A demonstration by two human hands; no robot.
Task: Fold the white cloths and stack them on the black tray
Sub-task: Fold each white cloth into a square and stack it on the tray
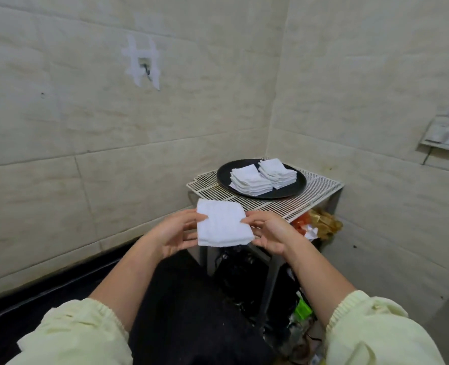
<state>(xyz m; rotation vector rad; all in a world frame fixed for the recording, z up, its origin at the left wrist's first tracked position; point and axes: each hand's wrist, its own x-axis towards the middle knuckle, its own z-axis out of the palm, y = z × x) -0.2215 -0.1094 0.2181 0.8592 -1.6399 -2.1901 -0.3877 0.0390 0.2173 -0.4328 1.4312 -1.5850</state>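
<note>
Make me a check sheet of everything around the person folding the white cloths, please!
Surface: white wire rack, holding the black tray.
Job's things: two cloth stacks side by side on the tray; one folded cloth held in the air before the rack.
Clutter: wrappers and dark things under the rack.
Grippers: left hand and right hand pinch the folded cloth's sides.
Cables: thin wire below the wall box.
Surroundings: tiled walls, wall hook.

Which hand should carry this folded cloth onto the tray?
Right, probably. The right hand and left hand both pinch the folded cloth, but the black tray sits ahead and rightward, nearer the right hand; the left would have to cross over.
</note>
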